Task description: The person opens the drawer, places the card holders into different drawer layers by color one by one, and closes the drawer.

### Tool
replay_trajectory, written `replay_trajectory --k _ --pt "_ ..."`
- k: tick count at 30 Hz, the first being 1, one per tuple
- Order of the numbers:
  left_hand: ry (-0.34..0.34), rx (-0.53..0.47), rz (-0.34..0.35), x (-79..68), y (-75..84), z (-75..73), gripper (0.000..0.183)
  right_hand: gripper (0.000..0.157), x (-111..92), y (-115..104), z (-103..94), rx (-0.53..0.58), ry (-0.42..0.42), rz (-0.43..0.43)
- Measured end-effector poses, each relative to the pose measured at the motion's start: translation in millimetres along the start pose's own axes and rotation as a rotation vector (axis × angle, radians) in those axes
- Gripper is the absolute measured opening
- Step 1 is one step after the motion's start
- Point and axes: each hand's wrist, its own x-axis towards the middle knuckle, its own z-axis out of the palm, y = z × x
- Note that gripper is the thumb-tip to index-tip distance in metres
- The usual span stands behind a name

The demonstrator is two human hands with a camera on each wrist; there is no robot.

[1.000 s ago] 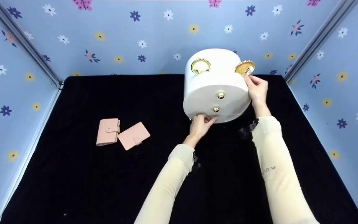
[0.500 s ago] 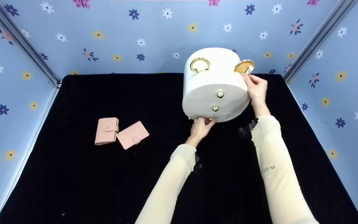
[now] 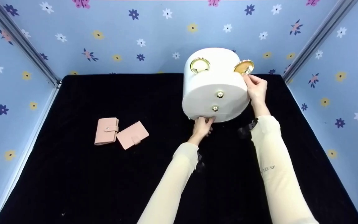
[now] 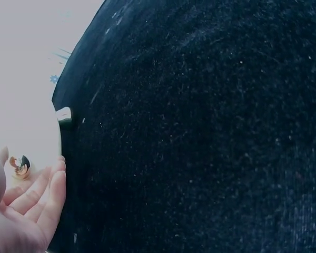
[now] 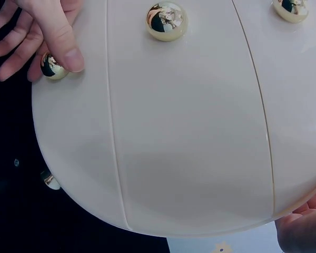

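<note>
A white rounded drawer box [image 3: 197, 99] stands at the back right of the black cloth, with round gold ears on top and gold ball knobs down its front. In the head view my left hand [image 3: 201, 127] is at the bottom of the front. The right wrist view shows its thumb and forefinger around the lowest gold knob [image 5: 51, 67], the other fingers spread below. My right hand [image 3: 257, 89] is at the box's upper right edge, fingertips pinching the base of the right gold ear [image 3: 244, 66]. Its fingers are partly hidden behind the edge in the right wrist view.
Left of the box, a pink snap wallet [image 3: 107, 130] lies on the black cloth [image 3: 89, 180]. A second pink wallet [image 3: 133, 135] lies tilted against its right side. Blue flowered walls [image 3: 154, 28] stand at the back and both sides. A small foot [image 4: 64, 113] shows under the box.
The lowest knob, seen between my left thumb and forefinger half a second ago, is now covered in the head view. That hand has turned slightly, its lower fingers now showing. My right hand stays put.
</note>
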Motion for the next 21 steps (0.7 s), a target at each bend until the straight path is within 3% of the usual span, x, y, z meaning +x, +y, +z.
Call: replay_trajectory --k 6,21 --pt "-0.003 -0.047 -0.016 0.1 1.0 1.0 0.041 0.024 0.4 0.7 0.1 0.036 -0.005 -0.01" --pt "0.038 -0.066 -0.022 -3.1 3.0 5.9 0.04 0.025 -0.4 -0.7 -0.2 0.008 0.011 -0.023"
